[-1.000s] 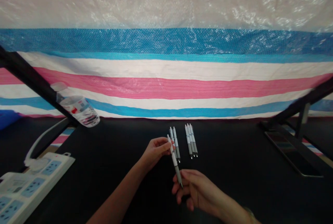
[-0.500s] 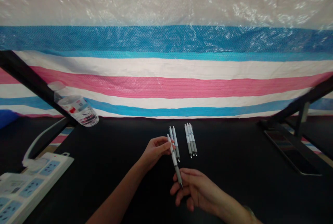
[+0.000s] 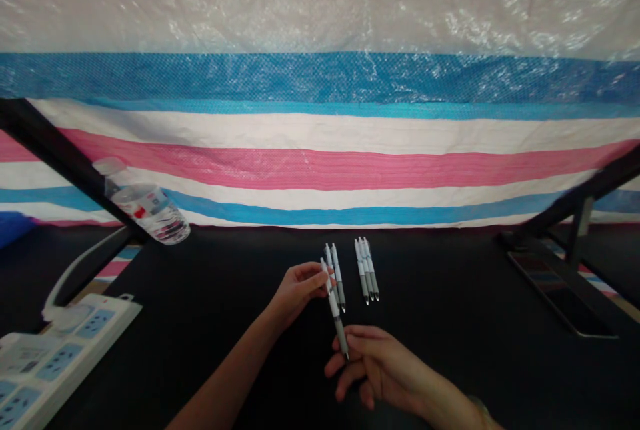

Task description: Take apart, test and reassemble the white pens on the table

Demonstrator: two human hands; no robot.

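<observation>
A white pen with a grey grip [image 3: 333, 307] slants toward me above the black table. The thumb and fingers of my left hand [image 3: 299, 291] pinch its upper end. My right hand [image 3: 377, 362] has its thumb and index finger at the grey grip near the tip, while its other fingers curl loosely below. Just behind the held pen lie two similar pens [image 3: 339, 278], side by side and partly covered by my left fingertips and the held pen. To their right is a group of three matching pens [image 3: 368, 271], tips pointing toward me.
On the left are a white power strip [image 3: 83, 357] with a plugged-in cable and a clear plastic bottle [image 3: 150, 210] tilted by a black bar. A dark phone [image 3: 560, 293] lies at the right. Behind the black table [image 3: 250, 250] hangs a striped plastic sheet [image 3: 320, 170].
Very little differs. The pen's lower end and my right fingertips have shifted slightly left; both hands stay at the same pen.
</observation>
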